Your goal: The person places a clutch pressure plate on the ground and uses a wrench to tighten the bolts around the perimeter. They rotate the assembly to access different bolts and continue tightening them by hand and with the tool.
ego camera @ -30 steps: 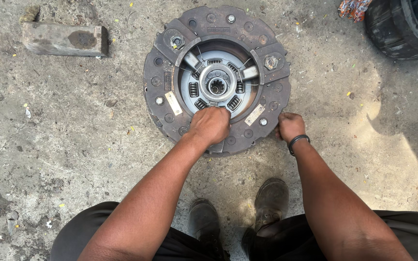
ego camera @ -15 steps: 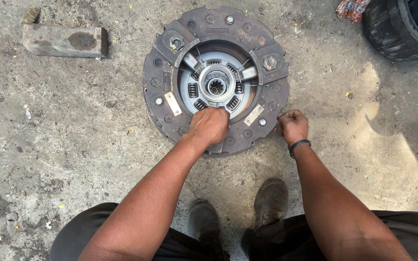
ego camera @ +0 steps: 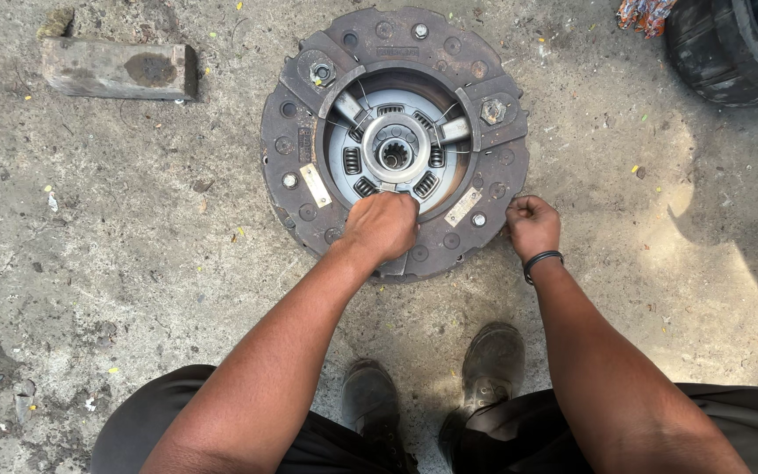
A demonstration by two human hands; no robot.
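Item: clutch assembly (ego camera: 394, 140), flat on the concrete floor. My left hand (ego camera: 382, 225) was clenched on its near inner rim; my right hand (ego camera: 532, 224) was fisted on the outer edge, just right of that grip. Best handled by keeping both holds level.

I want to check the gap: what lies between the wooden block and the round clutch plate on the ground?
The head view shows only bare concrete ground with small scattered debris between the wooden block and the clutch plate.
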